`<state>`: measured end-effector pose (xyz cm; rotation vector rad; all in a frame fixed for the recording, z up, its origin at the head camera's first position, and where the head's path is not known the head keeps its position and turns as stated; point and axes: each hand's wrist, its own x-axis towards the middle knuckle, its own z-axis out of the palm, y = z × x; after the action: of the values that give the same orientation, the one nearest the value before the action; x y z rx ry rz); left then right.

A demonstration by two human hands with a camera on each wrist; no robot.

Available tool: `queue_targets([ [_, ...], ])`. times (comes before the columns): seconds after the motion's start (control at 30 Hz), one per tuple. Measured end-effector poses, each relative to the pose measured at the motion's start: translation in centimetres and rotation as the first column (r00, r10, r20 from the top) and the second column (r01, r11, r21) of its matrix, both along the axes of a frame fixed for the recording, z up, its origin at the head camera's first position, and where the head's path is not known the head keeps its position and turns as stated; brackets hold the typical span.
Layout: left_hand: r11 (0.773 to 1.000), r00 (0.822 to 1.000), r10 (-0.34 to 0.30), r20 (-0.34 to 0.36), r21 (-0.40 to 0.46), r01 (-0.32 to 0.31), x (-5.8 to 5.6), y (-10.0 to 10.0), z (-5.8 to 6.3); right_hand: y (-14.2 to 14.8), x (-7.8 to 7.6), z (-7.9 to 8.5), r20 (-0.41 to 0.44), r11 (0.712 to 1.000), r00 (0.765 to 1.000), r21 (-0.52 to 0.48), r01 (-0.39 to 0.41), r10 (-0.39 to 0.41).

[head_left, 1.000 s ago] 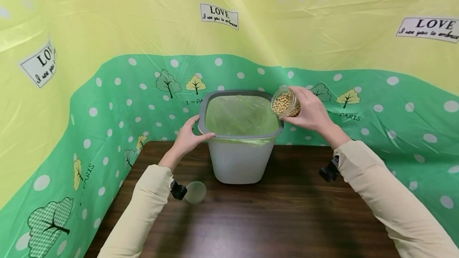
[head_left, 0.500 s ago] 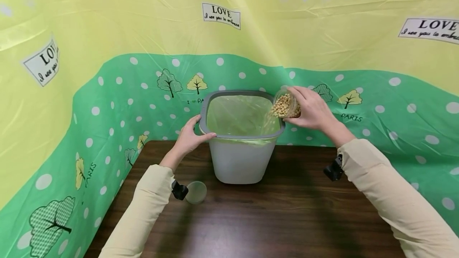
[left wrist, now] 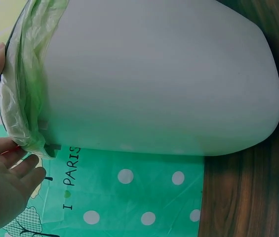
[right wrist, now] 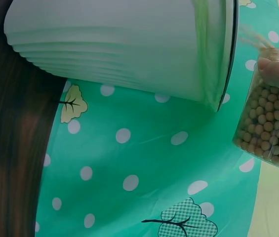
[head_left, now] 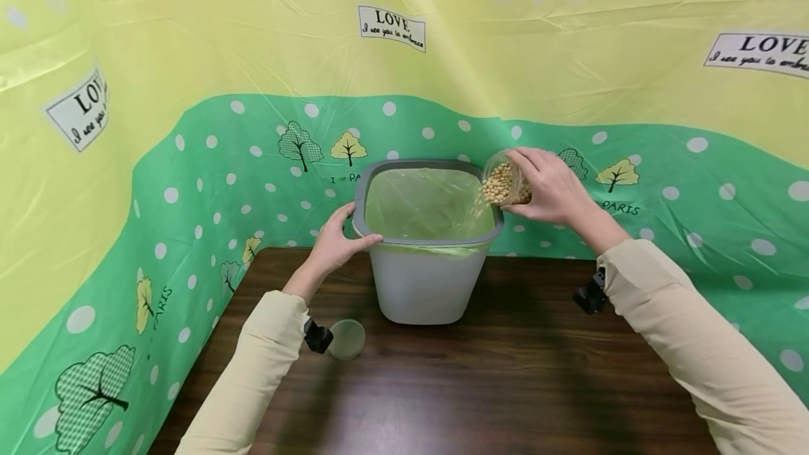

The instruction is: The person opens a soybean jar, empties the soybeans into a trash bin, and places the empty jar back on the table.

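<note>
My right hand (head_left: 550,187) grips a clear jar (right wrist: 267,118) of pale round beans, seemingly soybeans, over the right side of a trash can (head_left: 428,283). The jar tips leftward, and beans (head_left: 478,208) spill from its mouth toward the can's inside. The can is light grey with a darker rim (head_left: 420,239) and a green plastic bag (head_left: 417,199) lining it. My left hand (head_left: 335,239) rests at the rim's left front corner, thumb along the front and fingers at the side. In the left wrist view, the fingers (left wrist: 23,170) are loosely spread by the folded bag edge.
A round translucent lid (head_left: 347,339) lies on the dark wooden table (head_left: 455,385), just right of the left wrist. Behind the can and on the left hangs a green and yellow printed curtain (head_left: 265,160), close to the can.
One second ago the beans lay inside the tilted jar; now they stream out into the can. The jar has shifted slightly right in the head view. The left hand keeps its place at the rim.
</note>
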<state>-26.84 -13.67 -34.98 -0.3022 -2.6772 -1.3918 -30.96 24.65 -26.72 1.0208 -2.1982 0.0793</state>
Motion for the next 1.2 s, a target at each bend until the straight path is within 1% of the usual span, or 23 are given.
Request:
queue_targets([
  [0.23,1.0,1.0,-0.003,0.002,0.01,0.003,0.0,0.1,0.1,-0.4,-0.2,0.3,-0.002,1.0,1.0,0.01,-0.017,0.017],
  [0.4,1.0,1.0,-0.01,0.0,0.02,0.01,0.1,0.1,0.1,-1.0,-0.4,0.5,-0.026,0.997,0.998,0.052,-0.057,0.058],
  [0.63,1.0,1.0,-0.007,0.004,0.022,0.007,0.0,0.1,0.0,-1.4,-0.5,1.1,-0.04,0.992,0.996,0.105,-0.076,0.081],
  [0.87,1.0,1.0,-0.006,-0.007,0.026,0.006,0.1,0.0,0.0,-1.6,-0.8,1.6,-0.073,0.98,0.99,0.166,-0.109,0.123],
  [1.2,1.0,1.0,-0.002,-0.009,0.023,0.002,0.1,0.0,-0.2,-1.9,-1.1,2.4,-0.096,0.962,0.985,0.244,-0.118,0.145],
])
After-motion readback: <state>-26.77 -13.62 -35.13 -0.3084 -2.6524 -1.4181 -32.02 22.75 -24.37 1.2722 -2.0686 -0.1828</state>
